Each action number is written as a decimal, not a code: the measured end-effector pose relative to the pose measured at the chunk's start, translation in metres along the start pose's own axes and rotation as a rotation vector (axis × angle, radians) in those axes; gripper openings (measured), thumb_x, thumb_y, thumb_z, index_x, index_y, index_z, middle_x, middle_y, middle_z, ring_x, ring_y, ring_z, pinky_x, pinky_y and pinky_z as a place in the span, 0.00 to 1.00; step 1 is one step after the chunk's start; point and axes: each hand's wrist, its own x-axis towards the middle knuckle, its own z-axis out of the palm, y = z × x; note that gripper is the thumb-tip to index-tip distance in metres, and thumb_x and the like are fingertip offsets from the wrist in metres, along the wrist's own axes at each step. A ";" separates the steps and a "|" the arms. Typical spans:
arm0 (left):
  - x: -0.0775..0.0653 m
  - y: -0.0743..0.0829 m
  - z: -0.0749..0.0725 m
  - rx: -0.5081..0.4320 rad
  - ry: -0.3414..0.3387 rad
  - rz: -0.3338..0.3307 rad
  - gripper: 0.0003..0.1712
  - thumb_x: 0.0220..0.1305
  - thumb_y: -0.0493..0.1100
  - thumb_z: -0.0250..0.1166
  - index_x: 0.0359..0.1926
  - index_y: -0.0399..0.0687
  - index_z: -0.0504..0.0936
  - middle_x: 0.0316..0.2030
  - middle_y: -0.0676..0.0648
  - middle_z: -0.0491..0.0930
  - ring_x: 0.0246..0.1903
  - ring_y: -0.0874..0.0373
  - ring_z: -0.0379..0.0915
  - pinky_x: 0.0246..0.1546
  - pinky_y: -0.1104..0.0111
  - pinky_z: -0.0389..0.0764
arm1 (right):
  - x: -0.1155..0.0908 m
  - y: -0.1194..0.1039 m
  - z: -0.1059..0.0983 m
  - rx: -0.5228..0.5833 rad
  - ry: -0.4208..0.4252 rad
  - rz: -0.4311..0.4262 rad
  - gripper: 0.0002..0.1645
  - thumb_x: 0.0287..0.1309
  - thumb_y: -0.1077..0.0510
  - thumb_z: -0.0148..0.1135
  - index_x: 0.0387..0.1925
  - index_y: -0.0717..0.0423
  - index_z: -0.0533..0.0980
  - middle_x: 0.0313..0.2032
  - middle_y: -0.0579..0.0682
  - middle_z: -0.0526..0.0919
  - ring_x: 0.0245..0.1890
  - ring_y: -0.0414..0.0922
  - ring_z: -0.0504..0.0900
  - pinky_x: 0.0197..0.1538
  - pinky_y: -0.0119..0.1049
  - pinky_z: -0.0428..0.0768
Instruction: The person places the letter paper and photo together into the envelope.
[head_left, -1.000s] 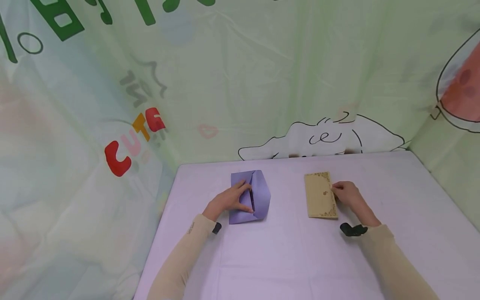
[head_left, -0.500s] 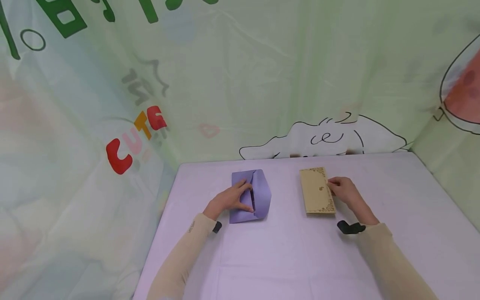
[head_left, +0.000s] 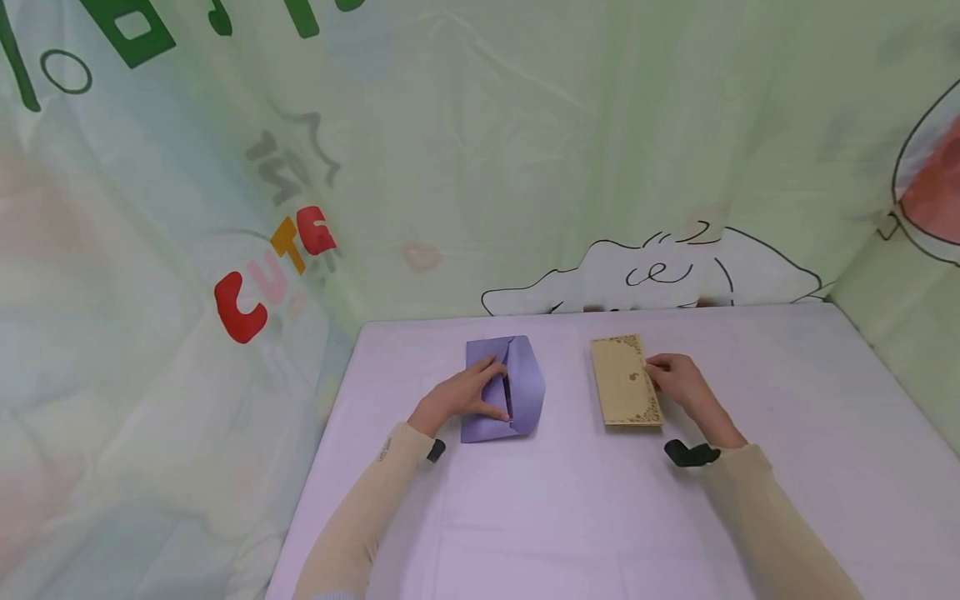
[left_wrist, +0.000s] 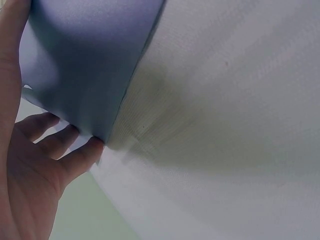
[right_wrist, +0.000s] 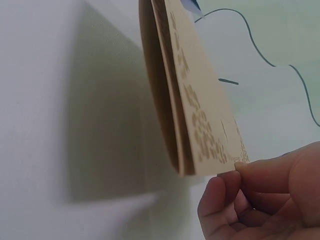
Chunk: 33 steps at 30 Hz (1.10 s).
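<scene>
A purple envelope (head_left: 528,387) lies on the table, its flap to the right and a dark slit showing at its mouth. My left hand (head_left: 467,393) holds it across the pocket, thumb and fingers apart at the two ends of that slit. The left wrist view shows several fingertips against the edge of the envelope (left_wrist: 95,60). To the right, my right hand (head_left: 681,383) pinches a tan folded card (head_left: 624,383) with dark floral corners by its right edge. In the right wrist view the card (right_wrist: 210,120) stands tilted above the surface, its layers slightly parted.
A pale lilac cloth covers the table (head_left: 540,517). Behind it hangs a printed curtain (head_left: 480,167), which also runs along the left side. Black wrist straps (head_left: 692,454) sit near both cuffs.
My right hand has carried the card a little to the left, toward the envelope. The left hand and the envelope have stayed in place, apart from a slight view shift.
</scene>
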 end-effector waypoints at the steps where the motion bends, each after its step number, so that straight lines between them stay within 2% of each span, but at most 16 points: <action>1: 0.000 0.000 0.000 0.001 0.002 0.002 0.49 0.47 0.74 0.72 0.66 0.65 0.65 0.78 0.38 0.52 0.75 0.44 0.57 0.71 0.55 0.67 | 0.000 -0.001 0.000 0.000 0.000 -0.006 0.26 0.76 0.57 0.47 0.61 0.77 0.69 0.52 0.71 0.79 0.45 0.54 0.80 0.43 0.37 0.79; 11: -0.001 0.000 -0.001 -0.003 -0.001 -0.003 0.48 0.46 0.74 0.73 0.65 0.66 0.65 0.78 0.39 0.51 0.75 0.44 0.56 0.72 0.56 0.66 | 0.006 -0.013 0.011 0.019 -0.018 -0.017 0.26 0.76 0.58 0.47 0.62 0.77 0.69 0.55 0.72 0.77 0.47 0.56 0.80 0.45 0.40 0.81; 25: 0.000 -0.001 -0.002 -0.002 0.006 0.006 0.49 0.46 0.74 0.73 0.65 0.65 0.65 0.78 0.39 0.52 0.75 0.44 0.58 0.71 0.55 0.68 | 0.011 -0.030 0.027 0.036 -0.021 -0.056 0.24 0.75 0.58 0.49 0.60 0.76 0.71 0.53 0.71 0.79 0.45 0.54 0.81 0.43 0.37 0.80; 33: 0.001 -0.001 0.000 -0.003 0.008 0.010 0.48 0.47 0.73 0.73 0.65 0.65 0.65 0.78 0.39 0.52 0.74 0.45 0.59 0.71 0.56 0.67 | 0.012 -0.039 0.037 0.076 -0.040 -0.073 0.24 0.76 0.59 0.48 0.60 0.76 0.71 0.54 0.71 0.78 0.46 0.55 0.81 0.46 0.41 0.82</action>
